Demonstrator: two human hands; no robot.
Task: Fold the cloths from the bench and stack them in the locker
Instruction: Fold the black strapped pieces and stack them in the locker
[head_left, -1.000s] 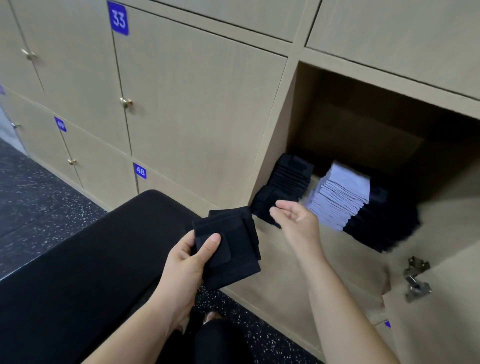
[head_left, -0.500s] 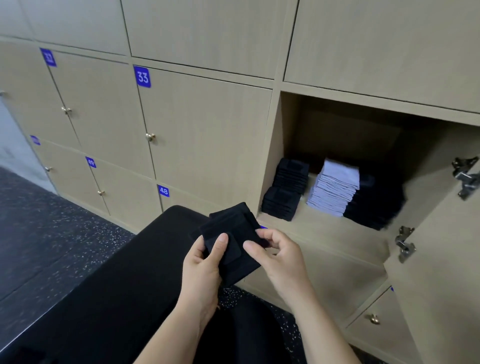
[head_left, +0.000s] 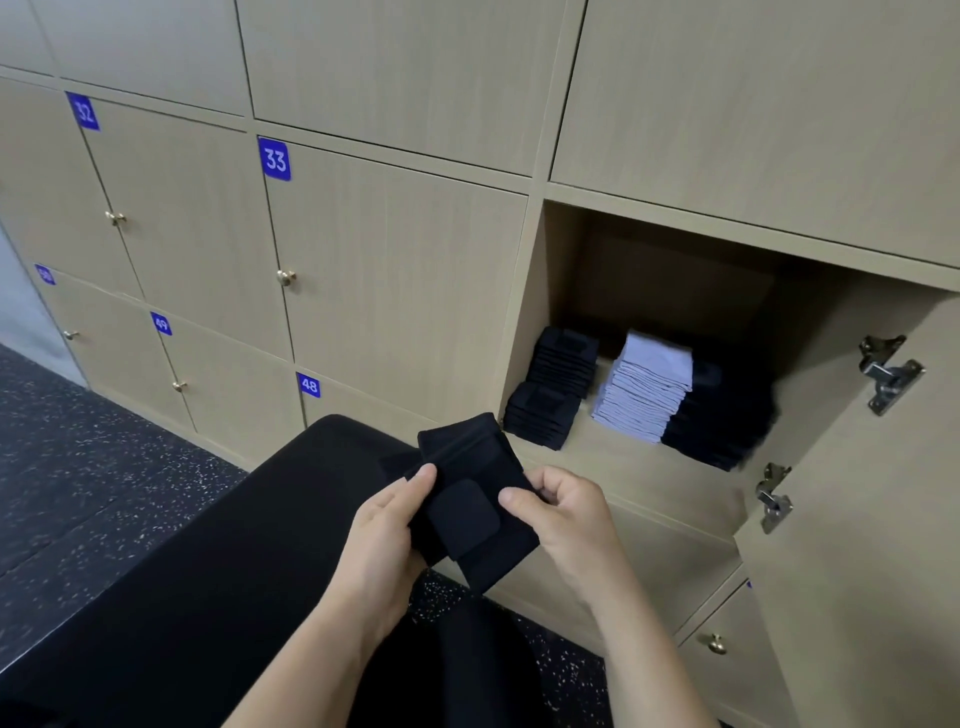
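Cloth (head_left: 467, 499), folded black, gripped at both edges by left hand (head_left: 382, 535) and right hand (head_left: 563, 514); locker (head_left: 623, 457) gapes beyond the right fingers (head_left: 548, 479), up and away, so right's nearer.

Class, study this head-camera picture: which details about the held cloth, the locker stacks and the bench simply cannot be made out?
1. Head view: black cloth, gripped by left hand and right hand; layers merge in dark fabric, and fingers cover its edges.
2. Head view: dark stack at the right of the locker; blurred and shadowed, so its count is unreadable.
3. Head view: bench; cut off by the bottom edge, so any remaining cloths are unseen.
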